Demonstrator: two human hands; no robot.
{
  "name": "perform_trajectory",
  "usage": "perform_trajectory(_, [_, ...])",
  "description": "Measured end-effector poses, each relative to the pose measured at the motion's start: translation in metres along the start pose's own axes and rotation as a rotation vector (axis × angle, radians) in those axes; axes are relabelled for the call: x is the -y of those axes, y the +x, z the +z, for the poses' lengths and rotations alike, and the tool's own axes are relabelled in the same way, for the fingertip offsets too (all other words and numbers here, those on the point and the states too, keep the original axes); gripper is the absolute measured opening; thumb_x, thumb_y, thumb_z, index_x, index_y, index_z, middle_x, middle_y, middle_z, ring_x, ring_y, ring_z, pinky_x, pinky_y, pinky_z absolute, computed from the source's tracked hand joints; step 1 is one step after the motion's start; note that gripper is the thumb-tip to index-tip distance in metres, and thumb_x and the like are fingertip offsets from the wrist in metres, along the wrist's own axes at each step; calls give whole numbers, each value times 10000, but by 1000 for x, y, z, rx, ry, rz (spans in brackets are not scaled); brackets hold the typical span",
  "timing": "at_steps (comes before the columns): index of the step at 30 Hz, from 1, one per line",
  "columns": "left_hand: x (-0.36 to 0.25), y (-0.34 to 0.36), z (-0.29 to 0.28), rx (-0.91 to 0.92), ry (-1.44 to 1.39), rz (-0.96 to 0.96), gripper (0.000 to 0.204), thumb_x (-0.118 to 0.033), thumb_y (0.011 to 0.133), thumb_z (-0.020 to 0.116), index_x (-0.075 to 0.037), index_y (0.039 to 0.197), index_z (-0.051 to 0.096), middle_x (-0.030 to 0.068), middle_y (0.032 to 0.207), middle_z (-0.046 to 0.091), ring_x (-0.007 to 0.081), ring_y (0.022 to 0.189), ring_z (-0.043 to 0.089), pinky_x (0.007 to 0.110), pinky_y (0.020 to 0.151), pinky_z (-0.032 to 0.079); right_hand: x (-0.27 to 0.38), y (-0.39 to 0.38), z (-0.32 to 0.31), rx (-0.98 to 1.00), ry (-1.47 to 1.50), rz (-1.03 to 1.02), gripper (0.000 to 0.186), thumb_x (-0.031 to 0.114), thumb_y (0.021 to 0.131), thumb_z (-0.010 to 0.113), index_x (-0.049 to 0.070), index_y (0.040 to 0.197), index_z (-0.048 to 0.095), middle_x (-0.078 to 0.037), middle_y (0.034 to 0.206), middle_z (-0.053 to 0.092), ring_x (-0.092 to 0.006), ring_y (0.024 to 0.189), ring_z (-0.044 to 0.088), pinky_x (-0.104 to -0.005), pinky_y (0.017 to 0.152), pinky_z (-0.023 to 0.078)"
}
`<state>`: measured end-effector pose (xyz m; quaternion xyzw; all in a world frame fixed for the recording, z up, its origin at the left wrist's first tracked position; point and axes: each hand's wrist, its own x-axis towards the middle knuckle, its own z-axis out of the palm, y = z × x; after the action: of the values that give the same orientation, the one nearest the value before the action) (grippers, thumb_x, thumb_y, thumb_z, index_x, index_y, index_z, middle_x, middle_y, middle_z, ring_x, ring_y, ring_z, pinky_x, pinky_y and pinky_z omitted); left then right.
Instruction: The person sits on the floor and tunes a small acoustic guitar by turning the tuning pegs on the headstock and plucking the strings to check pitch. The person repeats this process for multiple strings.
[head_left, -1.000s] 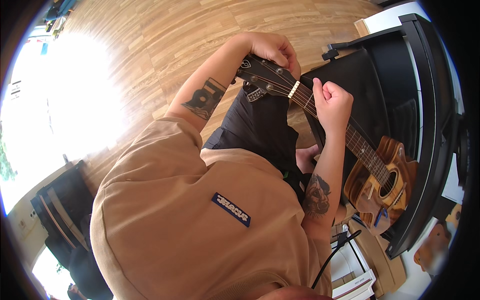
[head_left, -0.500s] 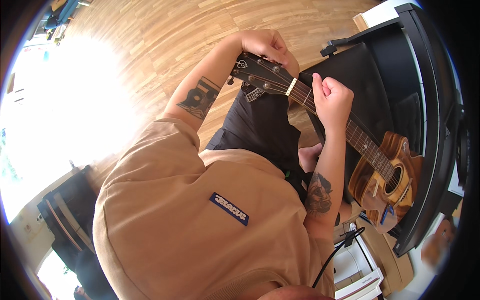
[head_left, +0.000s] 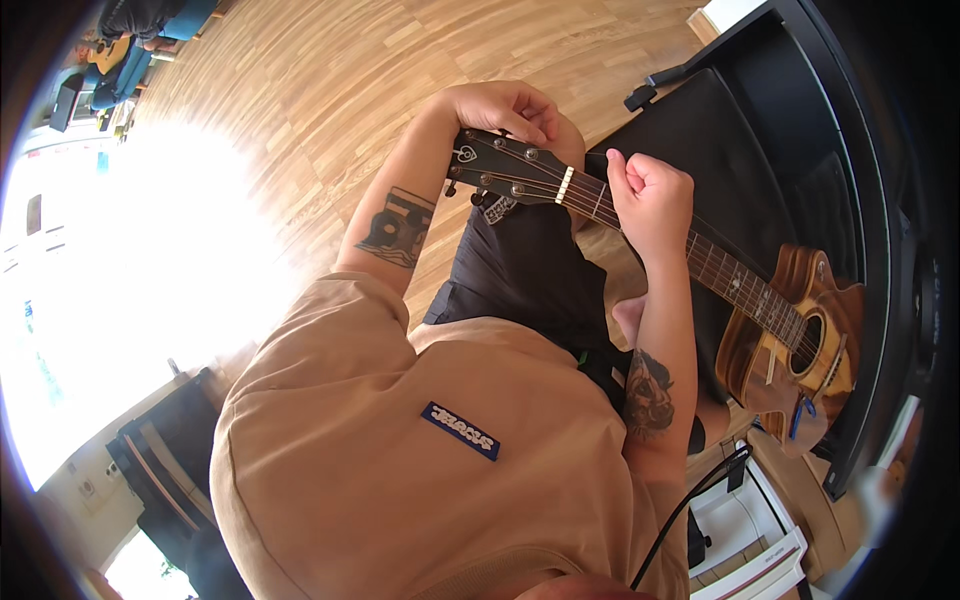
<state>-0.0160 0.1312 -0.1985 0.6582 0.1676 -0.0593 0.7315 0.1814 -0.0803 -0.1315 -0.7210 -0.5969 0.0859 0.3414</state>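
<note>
An acoustic guitar (head_left: 737,282) lies slanted before me, its dark headstock (head_left: 478,170) to the left and its brown wooden body to the right. At the headstock's far edge, beside the tuning pegs, is my left hand (head_left: 510,108). Its fingers are curled and thumb and finger meet; what is between them is too small to make out. Above the upper frets my right hand (head_left: 655,205) is closed with the thumb up. A thin guitar string (head_left: 720,240) runs from it toward the body, lifted off the fretboard, and a fine line also shows by the thumb tip.
A black padded surface (head_left: 740,150) with a raised black frame (head_left: 845,140) lies under and behind the guitar. Wooden floor (head_left: 350,60) spreads beyond. A person with another guitar (head_left: 108,55) sits at the far upper left. A black cable (head_left: 670,515) hangs at the lower right.
My view has shifted, bringing the person at the upper left into sight. My left hand's fingers have loosened slightly at the headstock. My right hand keeps its closed pose above the neck.
</note>
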Motion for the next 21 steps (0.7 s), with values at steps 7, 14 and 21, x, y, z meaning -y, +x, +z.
perform_trajectory(7, [-1,3,-3,33,5,40,170,-168,905,709,-5,873,746,-27,677,618,58,636,553,237,589,407,1,1,-1,-7,7,-12,483,246,942,759,41,595,493,-113,564,531,-309,469,469,-418,473,369])
perform_trajectory(14, [-5,6,5,-65,211,42,370,-165,893,745,-41,594,568,19,730,619,85,712,564,282,629,428,1,1,-2,11,8,10,484,243,946,753,43,596,486,-111,568,533,-307,473,471,-419,471,369])
perform_trajectory(21, [-3,0,-2,66,-113,143,122,-110,896,717,1,858,684,79,947,725,129,896,675,257,762,514,-2,0,0,-9,-14,-15,496,259,948,757,43,596,482,-115,567,524,-315,476,467,-423,469,369])
